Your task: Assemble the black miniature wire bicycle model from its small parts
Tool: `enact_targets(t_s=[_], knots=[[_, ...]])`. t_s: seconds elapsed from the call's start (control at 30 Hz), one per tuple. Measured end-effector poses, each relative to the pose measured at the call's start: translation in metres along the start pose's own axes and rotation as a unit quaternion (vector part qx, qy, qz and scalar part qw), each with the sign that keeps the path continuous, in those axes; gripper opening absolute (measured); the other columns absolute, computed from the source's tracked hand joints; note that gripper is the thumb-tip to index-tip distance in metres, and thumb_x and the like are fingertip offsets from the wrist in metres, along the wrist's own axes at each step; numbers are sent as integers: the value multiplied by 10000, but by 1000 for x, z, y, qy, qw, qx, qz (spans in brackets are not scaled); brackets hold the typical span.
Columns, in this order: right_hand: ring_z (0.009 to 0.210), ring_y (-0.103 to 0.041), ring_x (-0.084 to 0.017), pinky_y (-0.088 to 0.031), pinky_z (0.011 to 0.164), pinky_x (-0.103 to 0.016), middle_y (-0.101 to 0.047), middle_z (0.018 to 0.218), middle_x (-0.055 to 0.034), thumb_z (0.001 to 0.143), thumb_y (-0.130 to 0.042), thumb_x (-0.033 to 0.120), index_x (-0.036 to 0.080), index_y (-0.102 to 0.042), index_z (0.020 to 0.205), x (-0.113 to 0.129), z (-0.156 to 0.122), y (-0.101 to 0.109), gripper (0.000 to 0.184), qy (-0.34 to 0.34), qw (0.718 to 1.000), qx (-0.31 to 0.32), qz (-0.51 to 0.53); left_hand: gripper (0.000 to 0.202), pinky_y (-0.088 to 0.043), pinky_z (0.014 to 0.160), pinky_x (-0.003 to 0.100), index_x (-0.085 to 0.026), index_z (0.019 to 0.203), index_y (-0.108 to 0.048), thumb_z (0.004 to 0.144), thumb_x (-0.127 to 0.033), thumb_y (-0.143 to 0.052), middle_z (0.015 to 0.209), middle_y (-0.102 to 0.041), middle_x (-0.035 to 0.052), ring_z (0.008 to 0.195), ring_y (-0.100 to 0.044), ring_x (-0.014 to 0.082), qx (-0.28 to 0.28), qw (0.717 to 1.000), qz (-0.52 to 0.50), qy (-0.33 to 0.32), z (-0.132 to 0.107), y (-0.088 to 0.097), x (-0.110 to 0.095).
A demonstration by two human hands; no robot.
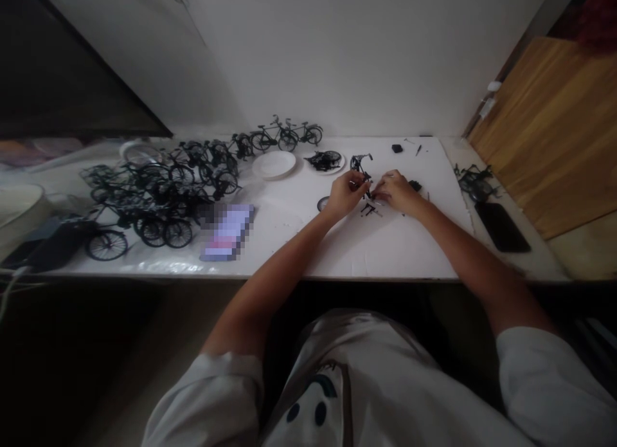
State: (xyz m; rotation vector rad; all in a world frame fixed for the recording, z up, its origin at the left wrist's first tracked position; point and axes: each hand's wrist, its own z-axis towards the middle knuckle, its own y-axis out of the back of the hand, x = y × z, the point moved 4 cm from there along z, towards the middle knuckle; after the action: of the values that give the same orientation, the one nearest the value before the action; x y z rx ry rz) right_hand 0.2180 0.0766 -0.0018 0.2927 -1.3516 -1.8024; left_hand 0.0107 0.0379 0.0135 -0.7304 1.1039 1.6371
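Observation:
Over the white board my left hand (346, 195) is closed on a small black model bicycle (359, 161), whose handlebar end rises past the fingertips. From the other side my right hand (399, 191) pinches at the lower part of it. What lies between the right fingertips is too small to make out. Just below the hands are small dark parts (370, 210) on the board. A loose spoked wheel (323, 204) rests beside my left wrist. Part of a black clump (414, 186) shows behind my right hand.
Many finished-looking model bicycles (178, 170) crowd the left side. A white plate (274, 165) stands beside another plate (340, 166) bearing black parts. A lit phone (228, 231) lies near the front edge, a dark phone (502, 227) at right, by black frames (478, 182).

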Motion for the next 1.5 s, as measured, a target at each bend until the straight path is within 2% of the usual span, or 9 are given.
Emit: enact_targets(t_s=[0.23,0.43,0.57,0.73,0.83,1.0,1.1,1.23,1.5], knots=[[1180,-612,-355,-573,1083,-555,-798,1011,-123,946,-777,124,236,-893,1033,3,-1,-4,183,-28,998,10,53,177,-515,709,295,-178,1050,-740,934,-270,-838,912,-792,46,710,-642,135,0,1000,20,-3,-1,1,-2],[1147,-618,-368,-553,1058,-551,-786,973,-117,912,-807,129,246,-853,923,11,-2,-1,126,-42,997,-5,62,168,-525,707,295,-190,1037,-730,930,-261,-838,904,-792,36,703,-644,135,0,1000,19,-4,-1,1,-3],[1086,-622,-349,-559,1000,-536,-752,914,-103,948,-755,226,230,-814,985,11,-3,7,71,-82,992,-59,78,154,-525,729,304,-191,1030,-738,923,-235,-840,912,-797,43,718,-661,141,-16,1000,25,5,-2,3,-4],[871,-642,-256,-571,872,-440,-732,912,-72,885,-765,251,233,-755,942,11,-4,20,60,-132,977,-128,106,153,-535,760,320,-194,1014,-751,903,-233,-848,912,-810,52,754,-693,164,-37,998,51,26,-1,8,-5],[824,-651,-231,-579,832,-409,-733,943,-69,876,-785,286,236,-755,960,23,-4,28,102,-101,976,-154,113,147,-533,761,326,-202,996,-747,898,-249,-845,883,-808,43,748,-696,172,-37,997,66,22,-1,8,-7],[861,-699,-235,-612,875,-415,-767,966,-67,937,-766,329,258,-762,963,50,-6,37,76,-50,970,-211,109,167,-531,758,334,-208,998,-745,887,-274,-851,865,-805,41,741,-698,185,-37,996,80,14,-2,8,-6],[937,-710,-267,-627,839,-434,-810,988,-80,993,-754,392,271,-809,981,59,-5,38,133,-30,971,-210,112,177,-526,747,333,-208,1002,-746,884,-286,-852,858,-801,40,725,-684,187,-37,996,86,4,-2,7,-5],[1015,-698,-307,-614,746,-446,-849,987,-79,1008,-777,490,300,-872,978,60,-2,38,215,-25,972,-205,111,160,-525,741,327,-206,988,-744,881,-275,-840,854,-797,40,711,-669,184,-36,995,90,-7,-2,6,-4],[936,-705,-304,-619,829,-493,-849,936,-93,954,-826,621,296,-903,944,52,-3,35,334,-30,965,-229,123,163,-530,729,318,-208,972,-738,863,-256,-849,831,-790,27,702,-664,174,-34,996,84,-5,-3,6,-9]])
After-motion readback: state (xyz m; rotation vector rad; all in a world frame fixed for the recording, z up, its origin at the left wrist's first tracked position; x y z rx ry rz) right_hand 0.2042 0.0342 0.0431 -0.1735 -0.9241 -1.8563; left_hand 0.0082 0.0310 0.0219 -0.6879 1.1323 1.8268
